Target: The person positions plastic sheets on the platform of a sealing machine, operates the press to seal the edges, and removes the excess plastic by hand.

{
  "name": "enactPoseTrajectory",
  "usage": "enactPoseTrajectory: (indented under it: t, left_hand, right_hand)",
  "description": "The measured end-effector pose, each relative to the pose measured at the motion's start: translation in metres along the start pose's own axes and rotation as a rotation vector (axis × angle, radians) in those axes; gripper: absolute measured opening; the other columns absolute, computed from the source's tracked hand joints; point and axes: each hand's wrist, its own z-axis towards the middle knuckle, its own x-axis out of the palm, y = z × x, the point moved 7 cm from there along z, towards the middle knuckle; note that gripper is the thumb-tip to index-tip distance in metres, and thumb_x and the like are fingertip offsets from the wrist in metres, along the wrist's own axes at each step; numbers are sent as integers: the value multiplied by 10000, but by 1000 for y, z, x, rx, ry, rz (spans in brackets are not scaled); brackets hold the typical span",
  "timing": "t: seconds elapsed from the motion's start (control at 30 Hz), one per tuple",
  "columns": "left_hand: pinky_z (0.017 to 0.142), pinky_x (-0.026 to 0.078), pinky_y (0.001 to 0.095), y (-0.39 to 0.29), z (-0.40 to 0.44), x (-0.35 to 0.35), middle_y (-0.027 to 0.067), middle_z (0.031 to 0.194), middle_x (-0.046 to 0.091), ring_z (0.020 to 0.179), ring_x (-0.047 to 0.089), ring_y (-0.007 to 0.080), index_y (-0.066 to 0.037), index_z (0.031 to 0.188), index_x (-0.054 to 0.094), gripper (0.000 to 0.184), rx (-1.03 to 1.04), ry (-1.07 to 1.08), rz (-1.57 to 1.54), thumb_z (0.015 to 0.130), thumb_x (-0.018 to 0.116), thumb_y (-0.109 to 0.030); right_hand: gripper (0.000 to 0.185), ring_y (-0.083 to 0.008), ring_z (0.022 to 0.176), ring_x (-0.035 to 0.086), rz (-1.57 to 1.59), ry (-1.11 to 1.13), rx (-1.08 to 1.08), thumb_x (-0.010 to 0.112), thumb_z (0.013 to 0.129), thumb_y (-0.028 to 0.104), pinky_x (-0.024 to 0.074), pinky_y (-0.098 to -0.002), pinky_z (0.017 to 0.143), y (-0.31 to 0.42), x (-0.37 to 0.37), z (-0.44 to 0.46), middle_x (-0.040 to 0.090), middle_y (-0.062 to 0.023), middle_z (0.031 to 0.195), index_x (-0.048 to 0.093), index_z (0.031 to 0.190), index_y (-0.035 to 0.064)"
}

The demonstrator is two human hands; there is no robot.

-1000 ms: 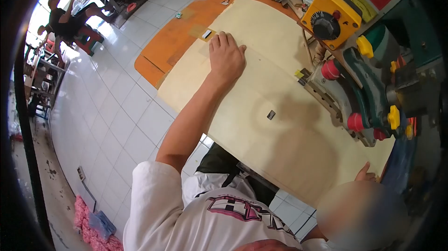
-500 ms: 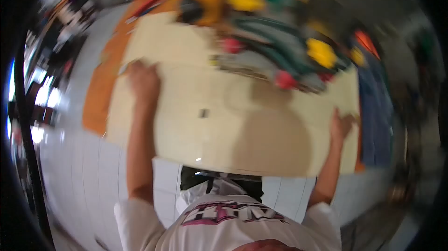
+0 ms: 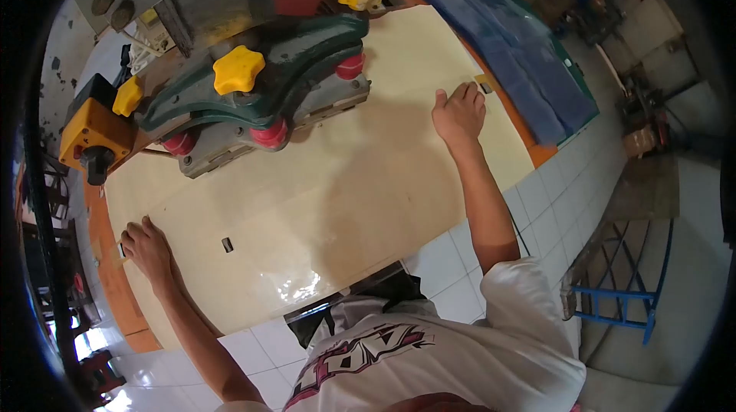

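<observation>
My left hand (image 3: 148,253) lies on the left edge of a cream-coloured board (image 3: 360,236), thumb apart from the fingers. Its fingertips reach a small shiny piece (image 3: 120,249) at that edge. On the far right of the board rests my right hand (image 3: 460,111), palm down with the thumb spread. The fingertips are by a small dark piece (image 3: 484,88) at the right edge; whether they touch it I cannot tell. Between the hands, a small dark block (image 3: 227,245) sits on the board. Neither hand visibly holds anything.
A green machine head (image 3: 299,52) with yellow star knobs (image 3: 239,70) and red rollers (image 3: 270,134) stands over the board's back. Beside it is a yellow switch box (image 3: 96,132). Blue fabric (image 3: 491,44) lies along the right side, and a blue metal frame (image 3: 621,297) stands on the floor.
The view has turned, so the board and machine appear tilted and further left. Both hands stay at the board's opposite edges. The earlier frame is blurred.
</observation>
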Motion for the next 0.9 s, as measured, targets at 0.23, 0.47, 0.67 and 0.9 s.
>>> enactPoseTrajectory:
  t: [0.23,0.47,0.67,0.9]
  left_hand:
    - [1151,305,529,5,4,5,303,1493,376,1403,326,468,11,1399,464,571,-2,10,4,1073,397,-453]
    - [1151,302,532,7,3,6,303,1501,364,1403,325,470,10,1398,459,582,14,9,-18,1070,401,-468]
    - [1129,319,540,2,-3,-1,301,1465,394,1375,350,475,16,1362,477,547,11,-62,-59,1065,430,-441]
    - [876,452,544,-7,-6,-3,248,888,607,941,584,429,35,928,642,309,367,-399,188,964,592,-268]
  right_hand:
    - [713,-392,1411,339,-10,-80,-28,427,1032,437,236,-481,1196,-5,11,4,348,-278,1548,359,1470,-121]
    - [789,-406,1513,210,4,23,54,367,1032,501,176,-483,1236,-4,7,3,259,-298,1603,273,1517,-115]
    - [799,-409,1529,180,-35,76,71,344,1035,521,163,-482,1242,-4,9,3,209,-306,1624,243,1544,-87]
    - [728,-425,1518,223,-429,129,-212,313,1040,541,162,-501,1243,-13,74,32,315,-284,1598,344,1569,43]
